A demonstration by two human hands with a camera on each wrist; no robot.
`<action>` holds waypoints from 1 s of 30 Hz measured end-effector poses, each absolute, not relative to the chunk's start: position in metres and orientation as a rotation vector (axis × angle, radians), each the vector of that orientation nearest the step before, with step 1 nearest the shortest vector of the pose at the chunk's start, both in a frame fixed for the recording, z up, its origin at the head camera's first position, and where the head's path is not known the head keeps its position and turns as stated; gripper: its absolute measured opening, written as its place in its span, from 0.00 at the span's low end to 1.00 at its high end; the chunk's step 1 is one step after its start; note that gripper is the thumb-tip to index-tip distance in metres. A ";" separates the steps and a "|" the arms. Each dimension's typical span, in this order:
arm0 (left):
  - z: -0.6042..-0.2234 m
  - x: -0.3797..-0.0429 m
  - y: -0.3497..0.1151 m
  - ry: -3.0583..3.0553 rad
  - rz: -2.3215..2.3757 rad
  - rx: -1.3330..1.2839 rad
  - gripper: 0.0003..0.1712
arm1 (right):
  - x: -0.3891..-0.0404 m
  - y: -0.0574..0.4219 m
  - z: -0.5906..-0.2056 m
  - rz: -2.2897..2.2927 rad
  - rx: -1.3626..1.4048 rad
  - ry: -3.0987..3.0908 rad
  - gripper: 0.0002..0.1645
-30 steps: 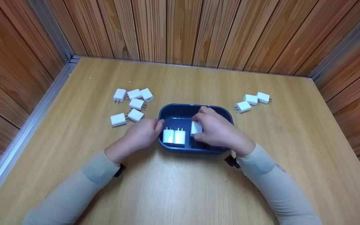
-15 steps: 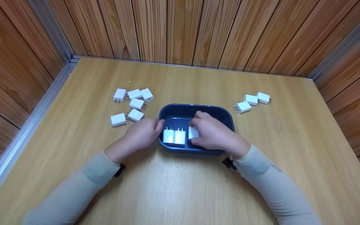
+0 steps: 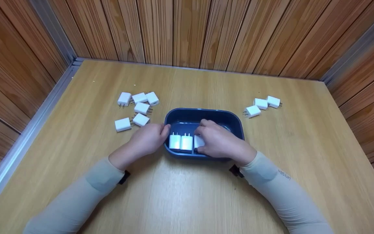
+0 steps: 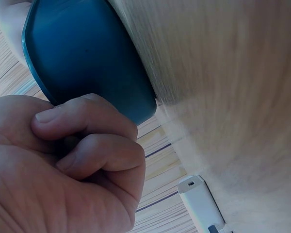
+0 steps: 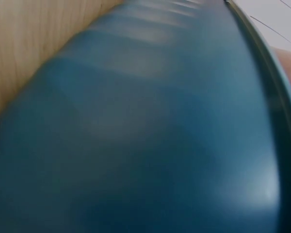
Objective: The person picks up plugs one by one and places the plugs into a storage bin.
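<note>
A dark blue box (image 3: 203,110) stands on the table, and its outer wall (image 4: 87,53) fills much of the left wrist view. My left hand (image 3: 146,138) grips the box's left rim, thumb over the edge and other fingers curled outside. Inside the box, two white USB wall chargers (image 3: 187,142) lie side by side at the left, prongs pointing away from me. My right hand (image 3: 221,139) reaches into the box and holds a third charger (image 3: 199,141) just right of a low divider. That hand partly covers the charger; the right wrist view shows mainly box wall (image 5: 150,121).
Several chargers (image 3: 141,108) lie loosely grouped on the table left of the box. Three more (image 3: 260,103) sit in a slanted row to the right. Wood-panelled walls (image 3: 190,32) close off the back and both sides of the table (image 3: 180,195).
My right hand has moved left and slightly toward me inside the box, carrying its charger closer to the pair. The left hand and the box have stayed put.
</note>
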State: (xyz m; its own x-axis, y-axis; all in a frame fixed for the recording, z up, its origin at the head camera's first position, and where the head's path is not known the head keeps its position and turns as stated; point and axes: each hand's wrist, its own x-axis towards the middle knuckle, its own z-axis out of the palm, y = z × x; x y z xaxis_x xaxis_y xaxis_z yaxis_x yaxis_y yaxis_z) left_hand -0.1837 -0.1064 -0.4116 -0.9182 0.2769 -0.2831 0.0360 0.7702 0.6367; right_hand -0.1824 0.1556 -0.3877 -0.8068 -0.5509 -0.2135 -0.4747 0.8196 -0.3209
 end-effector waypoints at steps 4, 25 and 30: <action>-0.412 -0.184 -0.106 2.608 0.910 0.230 0.27 | -0.183 0.156 -0.389 -0.357 -0.815 2.706 0.28; -0.413 -0.184 -0.106 2.600 0.932 0.238 0.27 | -0.184 0.157 -0.390 -0.392 -0.807 2.656 0.28; -0.412 -0.184 -0.107 2.595 0.929 0.249 0.27 | -0.183 0.155 -0.390 -0.407 -0.816 2.656 0.27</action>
